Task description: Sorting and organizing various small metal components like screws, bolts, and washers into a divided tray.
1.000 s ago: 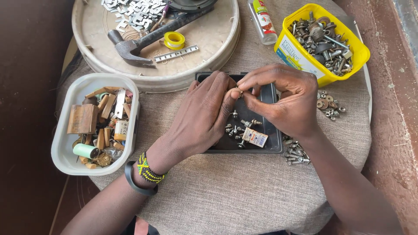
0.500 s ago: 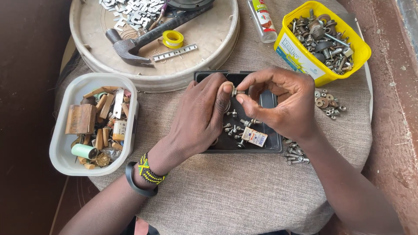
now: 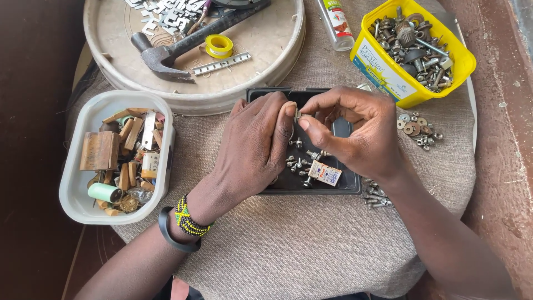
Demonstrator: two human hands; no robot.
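- Frame centre: left hand [image 3: 255, 150] and right hand [image 3: 355, 133] meet fingertip to fingertip, both pinching one small metal fastener [image 3: 297, 115] above the black tray [image 3: 333, 186].
- Step in hand, apparently: fitting two tiny parts together.
- Next move calls for steady fingertip rotation.
- Upper right: yellow tub [image 3: 383, 69] of hardware.

A round tan tray [image 3: 277, 61] sits at the top of the counter [image 3: 311, 250], which has a grey cloth over it. In the tray lie a hammer [image 3: 166, 55], a roll of yellow tape [image 3: 219, 45], a thin metal strip [image 3: 221, 64] and a pile of little white pieces [image 3: 166, 14]. Beside the tray lies a small bottle [image 3: 336, 22]. A yellow tub [image 3: 383, 72] on the right is full of bolts and nuts [image 3: 413, 41]. Some small washers [image 3: 416, 126] lie on the cloth just below it. On the left, a white tub [image 3: 83, 205] holds bits of wood [image 3: 100, 150] and a green spool [image 3: 104, 193]. A few screws [image 3: 375, 197] lie on the cloth near the middle.
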